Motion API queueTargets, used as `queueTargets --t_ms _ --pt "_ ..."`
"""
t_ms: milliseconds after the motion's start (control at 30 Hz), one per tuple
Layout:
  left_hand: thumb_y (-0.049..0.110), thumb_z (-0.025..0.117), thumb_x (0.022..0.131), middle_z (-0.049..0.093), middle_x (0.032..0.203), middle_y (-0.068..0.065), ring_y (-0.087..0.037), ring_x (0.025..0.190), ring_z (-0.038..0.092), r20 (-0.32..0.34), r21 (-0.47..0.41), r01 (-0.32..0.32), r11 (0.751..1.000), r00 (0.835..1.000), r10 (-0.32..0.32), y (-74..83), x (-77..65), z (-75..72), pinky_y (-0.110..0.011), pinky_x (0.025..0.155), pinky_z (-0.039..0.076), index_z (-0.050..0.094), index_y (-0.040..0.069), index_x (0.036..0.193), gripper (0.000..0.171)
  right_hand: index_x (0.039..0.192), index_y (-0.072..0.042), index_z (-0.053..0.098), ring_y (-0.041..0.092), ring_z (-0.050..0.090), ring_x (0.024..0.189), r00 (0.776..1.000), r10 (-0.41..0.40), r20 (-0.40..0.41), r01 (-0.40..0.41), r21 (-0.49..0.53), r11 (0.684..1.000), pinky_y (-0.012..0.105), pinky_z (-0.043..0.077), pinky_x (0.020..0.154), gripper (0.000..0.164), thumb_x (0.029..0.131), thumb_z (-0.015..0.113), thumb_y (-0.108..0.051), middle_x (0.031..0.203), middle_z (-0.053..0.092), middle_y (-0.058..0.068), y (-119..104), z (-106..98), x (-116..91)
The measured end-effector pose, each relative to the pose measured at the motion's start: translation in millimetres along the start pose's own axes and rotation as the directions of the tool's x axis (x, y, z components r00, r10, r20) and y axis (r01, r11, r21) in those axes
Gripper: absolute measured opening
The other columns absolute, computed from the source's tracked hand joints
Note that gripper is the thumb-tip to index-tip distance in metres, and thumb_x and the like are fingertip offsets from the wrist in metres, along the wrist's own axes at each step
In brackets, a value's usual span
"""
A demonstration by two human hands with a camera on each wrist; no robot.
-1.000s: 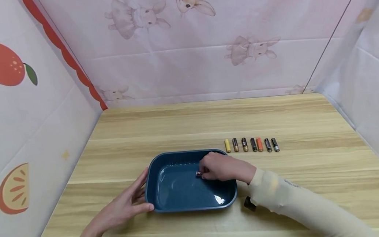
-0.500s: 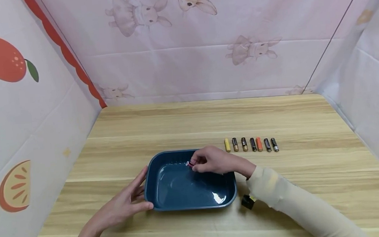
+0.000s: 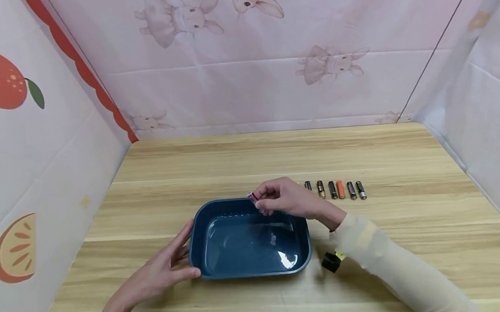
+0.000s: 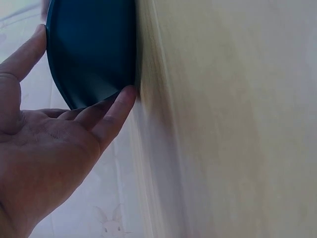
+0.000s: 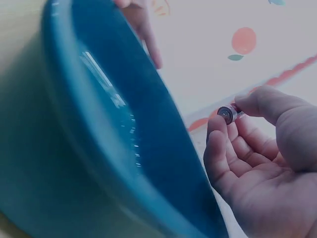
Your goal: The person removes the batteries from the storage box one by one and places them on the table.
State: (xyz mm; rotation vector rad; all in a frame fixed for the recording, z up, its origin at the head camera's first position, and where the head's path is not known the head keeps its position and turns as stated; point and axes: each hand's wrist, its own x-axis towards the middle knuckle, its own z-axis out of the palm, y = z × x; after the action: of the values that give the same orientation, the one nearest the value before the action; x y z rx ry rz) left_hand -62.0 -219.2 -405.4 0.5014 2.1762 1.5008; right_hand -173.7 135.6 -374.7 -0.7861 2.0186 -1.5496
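Note:
My right hand (image 3: 290, 199) pinches a small dark red battery (image 3: 253, 199) between thumb and fingers, over the back rim of a dark blue rectangular basin (image 3: 239, 248). In the right wrist view, the round metal end of the battery (image 5: 226, 114) faces the camera. At the left end of the basin, my left hand (image 3: 162, 268) holds its side, the thumb at the front corner and the fingers along the wall. The left wrist view shows the thumb at the rim of the basin (image 4: 94, 49) and a fingertip low on its wall, near the tabletop.
Several batteries (image 3: 320, 189) stand out in a row on the wooden table (image 3: 215, 163), behind and right of the basin; one is orange (image 3: 341, 189). My right hand hides most of the yellow one. A black box-like piece (image 3: 331, 262) shows below the right sleeve. Patterned cloth walls surround the table.
My right hand has risen out of the basin with the battery, moving back to its rear rim and now covering much of the yellow battery. The left hand keeps its hold.

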Motion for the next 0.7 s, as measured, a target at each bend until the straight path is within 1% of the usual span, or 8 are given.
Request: queueTargets --t_ms 100,200,267,367,433,500,600,700 --pt "0.012 0.074 0.097 0.008 0.17 -0.026 -0.053 0.143 0.037 0.0 -0.011 0.0 1.0 1.0 0.0 0.8 -0.4 0.5 -0.018 0.104 0.044 0.005 0.02 0.168 0.1 0.116 0.006 0.067 0.023 0.066 0.082 0.999 -0.004 -0.033 0.004 0.002 1.0 0.052 0.06 0.079 0.02 0.101 0.067 -0.007 0.095 0.07 0.012 -4 -7 -4" --pt "0.013 0.074 0.097 0.008 0.17 -0.026 -0.053 0.143 0.037 -0.001 -0.009 0.005 1.0 1.0 -0.005 2.1 -0.7 0.9 -0.016 0.104 0.043 0.005 0.021 0.168 0.1 0.115 0.005 0.068 0.024 0.066 0.082 0.998 0.001 -0.068 0.0 0.016 1.0 0.047 0.061 0.078 0.019 0.101 0.066 -0.008 0.095 0.069 0.012 -10 -16 -11" --pt "0.013 0.074 0.096 0.008 0.17 -0.026 -0.053 0.143 0.037 -0.002 -0.002 0.007 1.0 1.0 -0.007 3.3 -0.8 0.8 -0.02 0.105 0.044 0.005 0.022 0.168 0.1 0.115 0.003 0.068 0.024 0.066 0.082 0.996 0.002 -0.093 0.0 0.019 1.0 0.043 0.061 0.077 0.018 0.102 0.065 -0.009 0.095 0.069 0.012 -13 -22 -17" --pt "0.014 0.075 0.096 0.009 0.17 -0.026 -0.052 0.143 0.037 -0.004 0.011 0.011 1.0 1.0 -0.011 4.7 -1.1 0.6 -0.029 0.108 0.045 0.005 0.022 0.168 0.1 0.115 0.001 0.068 0.024 0.065 0.081 0.99 0.009 -0.14 -0.007 0.009 1.0 0.034 0.059 0.071 0.017 0.103 0.065 -0.01 0.094 0.069 0.012 -17 -32 -26" --pt "0.015 0.075 0.096 0.009 0.169 -0.026 -0.052 0.143 0.037 -0.004 0.014 0.013 1.0 1.0 -0.013 5.2 -1.1 0.5 -0.035 0.109 0.045 0.005 0.022 0.168 0.1 0.115 0.001 0.068 0.023 0.064 0.08 0.985 0.012 -0.172 -0.011 0.01 1.0 0.03 0.057 0.069 0.017 0.104 0.064 -0.011 0.093 0.069 0.013 -18 -39 -33" --pt "0.015 0.075 0.097 0.009 0.169 -0.026 -0.052 0.143 0.037 -0.004 0.015 0.015 1.0 1.0 -0.015 5.3 -1.1 0.5 -0.037 0.109 0.045 0.005 0.022 0.168 0.1 0.115 0.002 0.068 0.022 0.064 0.078 0.977 0.022 -0.211 -0.019 0.02 1.0 0.027 0.055 0.066 0.017 0.104 0.064 -0.011 0.093 0.069 0.014 -20 -45 -40" --pt "0.014 0.075 0.096 0.009 0.169 -0.026 -0.053 0.143 0.037 -0.002 0.012 0.01 1.0 1.0 -0.01 4.5 -1.0 0.6 -0.034 0.108 0.045 0.005 0.022 0.168 0.1 0.116 0.005 0.066 0.021 0.064 0.076 0.965 0.031 -0.262 -0.017 0.056 0.998 0.026 0.056 0.065 0.019 0.104 0.064 -0.009 0.092 0.068 0.018 -20 -54 -51" --pt "0.014 0.075 0.096 0.009 0.169 -0.026 -0.053 0.143 0.037 0.0 0.012 0.0 1.0 1.0 0.0 3.2 -0.9 0.8 -0.026 0.107 0.045 0.005 0.021 0.168 0.1 0.117 0.007 0.065 0.017 0.065 0.076 0.947 0.047 -0.319 -0.029 0.062 0.998 0.026 0.057 0.067 0.021 0.103 0.064 -0.01 0.093 0.069 0.015 -20 -62 -62"
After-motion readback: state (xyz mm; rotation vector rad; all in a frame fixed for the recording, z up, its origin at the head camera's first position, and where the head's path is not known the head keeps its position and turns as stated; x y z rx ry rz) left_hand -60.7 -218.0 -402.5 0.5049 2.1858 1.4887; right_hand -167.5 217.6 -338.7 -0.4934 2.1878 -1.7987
